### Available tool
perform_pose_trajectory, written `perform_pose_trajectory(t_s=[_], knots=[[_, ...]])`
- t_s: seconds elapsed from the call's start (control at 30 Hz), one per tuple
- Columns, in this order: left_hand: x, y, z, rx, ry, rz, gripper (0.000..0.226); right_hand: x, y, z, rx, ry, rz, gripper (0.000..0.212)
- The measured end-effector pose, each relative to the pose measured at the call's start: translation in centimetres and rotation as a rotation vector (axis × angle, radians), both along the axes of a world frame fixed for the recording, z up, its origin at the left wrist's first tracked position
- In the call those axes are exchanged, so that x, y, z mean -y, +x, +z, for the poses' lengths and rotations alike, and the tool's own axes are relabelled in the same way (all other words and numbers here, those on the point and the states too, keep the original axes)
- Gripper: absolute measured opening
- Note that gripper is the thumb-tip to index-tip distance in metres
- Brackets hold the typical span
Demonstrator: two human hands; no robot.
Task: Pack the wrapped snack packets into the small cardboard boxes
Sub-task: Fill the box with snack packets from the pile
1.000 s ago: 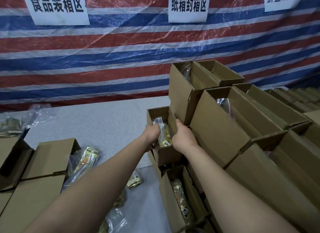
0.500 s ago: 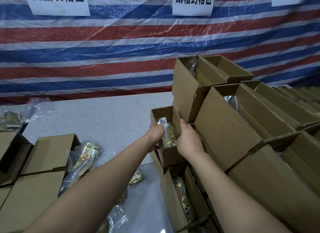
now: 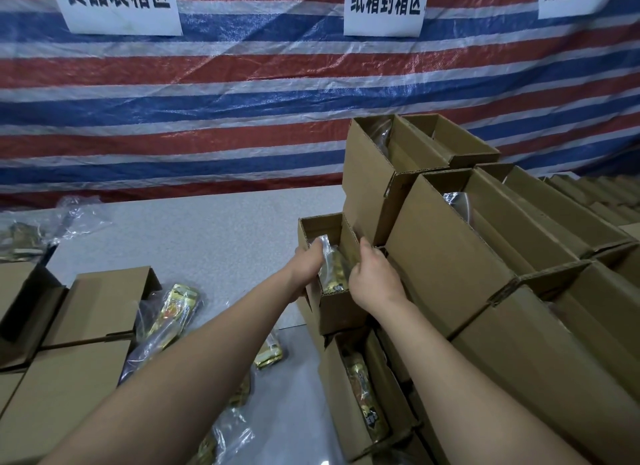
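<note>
The small open box [image 3: 332,302] sits on top of another open box [image 3: 360,392] at the left edge of a stepped stack of cardboard boxes [image 3: 485,257] that fills the right side of the grey bench [image 3: 207,229]. The left hand [image 3: 306,264] grips the box's left wall, fingers curled over the rim, and the right hand [image 3: 372,277] grips the right wall where it meets the taller neighbouring box. Between the two hands a wrapped snack packet [image 3: 333,269] lies inside the small box, its long axis running away from the person along the box's length, clear wrapper end pointing to the far end, tilted slightly up. The lower box holds another packet [image 3: 365,402] lying the same way.

Open bench surface stretches left of and beyond the small box up to the striped tarpaulin [image 3: 207,101] at the back. To the right there is no free room: box walls stand touching the small box. Nearer on the left, loose packets [image 3: 166,315] lie on the bench beside closed and half-open boxes [image 3: 97,305] at the left edge, and more clear wrapping [image 3: 41,229] lies at the far left. White paper signs [image 3: 382,7] hang on the tarpaulin.
</note>
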State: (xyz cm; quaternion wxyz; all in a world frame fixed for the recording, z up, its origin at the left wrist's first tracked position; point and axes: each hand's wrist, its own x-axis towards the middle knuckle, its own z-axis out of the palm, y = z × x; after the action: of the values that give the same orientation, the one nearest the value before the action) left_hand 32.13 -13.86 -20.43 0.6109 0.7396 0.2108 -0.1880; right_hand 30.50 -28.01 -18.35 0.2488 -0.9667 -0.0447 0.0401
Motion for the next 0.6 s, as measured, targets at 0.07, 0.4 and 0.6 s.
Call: perform_pose_trajectory(t_s=[0.07, 0.4, 0.6], knots=[[-0.4, -0.2, 0.1, 0.003, -0.01, 0.008, 0.077, 0.0, -0.1, 0.1, 0.031, 0.003, -0.007, 0.058], [-0.9, -2.0, -0.6, 0.013, -0.037, 0.014, 0.078, -1.3, -0.6, -0.3, 0.031, 0.004, -0.005, 0.058], [-5.8, -4.1, -2.2, 0.029, -0.01, 0.129, 0.073, -0.9, -1.3, 0.3, 0.19, -0.015, -0.043, 0.05]])
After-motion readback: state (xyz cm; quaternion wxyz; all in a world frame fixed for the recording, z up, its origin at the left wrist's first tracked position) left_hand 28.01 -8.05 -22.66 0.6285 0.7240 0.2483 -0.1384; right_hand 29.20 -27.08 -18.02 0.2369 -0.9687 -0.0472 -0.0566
